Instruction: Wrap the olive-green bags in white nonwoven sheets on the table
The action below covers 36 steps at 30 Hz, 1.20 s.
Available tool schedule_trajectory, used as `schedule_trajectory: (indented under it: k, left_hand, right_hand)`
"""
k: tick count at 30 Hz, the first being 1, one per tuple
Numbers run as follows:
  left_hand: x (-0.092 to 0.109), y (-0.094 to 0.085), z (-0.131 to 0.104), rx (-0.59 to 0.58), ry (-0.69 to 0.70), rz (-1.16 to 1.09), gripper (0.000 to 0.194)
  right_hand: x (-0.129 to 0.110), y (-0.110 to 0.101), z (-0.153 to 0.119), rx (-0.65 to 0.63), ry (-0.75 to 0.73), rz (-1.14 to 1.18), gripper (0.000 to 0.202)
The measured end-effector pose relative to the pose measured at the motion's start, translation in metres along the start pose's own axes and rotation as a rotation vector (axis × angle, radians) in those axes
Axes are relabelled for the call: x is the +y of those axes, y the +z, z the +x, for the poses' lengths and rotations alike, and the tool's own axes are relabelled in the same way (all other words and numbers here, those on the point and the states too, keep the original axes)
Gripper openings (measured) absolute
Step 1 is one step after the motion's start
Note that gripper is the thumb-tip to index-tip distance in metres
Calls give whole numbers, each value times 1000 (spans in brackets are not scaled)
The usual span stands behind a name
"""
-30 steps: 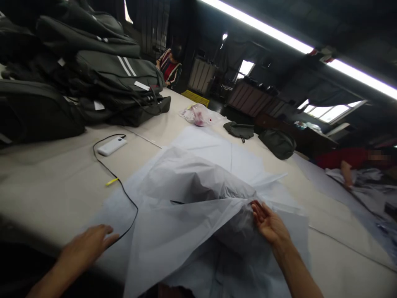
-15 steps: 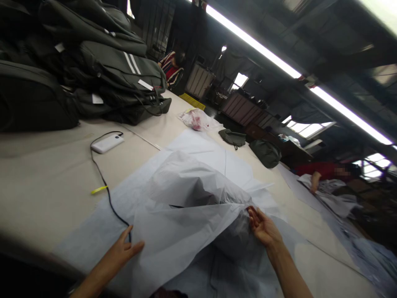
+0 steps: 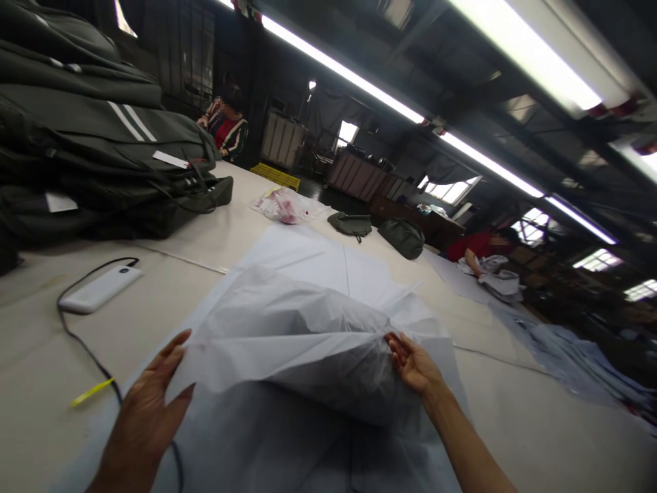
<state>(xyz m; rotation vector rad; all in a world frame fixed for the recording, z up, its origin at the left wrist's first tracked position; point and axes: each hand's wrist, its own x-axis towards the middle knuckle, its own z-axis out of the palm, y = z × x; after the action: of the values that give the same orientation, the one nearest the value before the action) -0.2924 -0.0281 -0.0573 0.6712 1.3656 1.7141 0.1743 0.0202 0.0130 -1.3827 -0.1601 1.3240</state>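
Observation:
A thin, whitish, translucent plastic bag (image 3: 246,356) lies crumpled in front of me, with a bulge in its middle. Its upper edge is stretched between my hands, and a narrow gap shows behind that edge. My right hand (image 3: 418,366) pinches the gathered edge at the right. At the left end, my left hand (image 3: 141,404) has thumb and fingers apart. Its fingertips are beside the edge, and I cannot tell whether they touch it. What makes the bulge is hidden. Flat white sheets (image 3: 318,253) are spread beneath the bag.
Dark green bags (image 3: 102,130) are piled at the left. A white power bank (image 3: 102,289) with a black cable lies nearer. Farther back are a clear bag (image 3: 290,205) with reddish contents and two small green pouches (image 3: 401,237). Two people are beyond the table, one handling cloth (image 3: 500,277).
My left hand has moved up and turned palm inward, its fingers spread wider. The bag's near edge is lifted and straighter. My right hand keeps its pinch. The whole view has shifted.

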Motion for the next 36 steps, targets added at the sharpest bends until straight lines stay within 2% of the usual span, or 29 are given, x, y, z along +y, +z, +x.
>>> schedule_trajectory:
  k: [1,3,5,7,8,10,12,14,17,20,22,24,26,29,32,34,36]
  left_hand:
    - [1,14,12,32,23,-63,29]
    - [6,44,27,63,46,-202,36]
    - [16,71,28,38,196,-196,61]
    - [26,91,18,-63,538,73,87]
    - [31,99,10,-152,746,275,93]
    - [36,113,0,-367,1105,669,89]
    - [36,126,-1,-540,1271,939,84]
    - [31,141,8,-622,1268,1064,86]
    - [26,163,29,-663,1168,1150,93]
    - [31,184,42,-753,1076,1189,91]
    - [40,195,43,-874,981,1222,70]
    - [49,204,40,-986,879,1259,36]
    - [57,210,36,-1056,845,1237,16]
    - [63,214,31,-1158,858,1039,13]
    - [59,218,34,-1231,689,976,16]
    - [51,222,40,-1208,574,1030,22]
    - [40,228,49,-1166,531,1058,26]
  right_hand:
    - [0,0,-1,-3,0,0,17]
    - [2,1,-1,-2,-12,0,16]
    - [3,0,-1,0,-25,4,14]
    - [5,0,-1,-3,-25,10,14]
    - [6,-1,-1,-6,-21,11,14]
    - [7,-1,-2,-11,-12,13,15]
    - [7,-1,-3,-8,-5,13,15]
    - [7,-1,-4,-1,-1,15,16]
    - [7,-1,-6,-5,14,30,17]
    - [8,-2,-7,-17,20,46,16]
    - [8,-2,-8,-27,21,51,16]
    - [8,-3,-9,-33,19,52,17]
    - [8,-2,-10,-29,16,52,17]
    - [7,-1,-12,-26,11,73,17]
    - [5,-1,-12,-29,11,132,16]
    - [4,-2,-12,-27,11,182,15]
    - [3,-2,-12,-14,11,225,15]
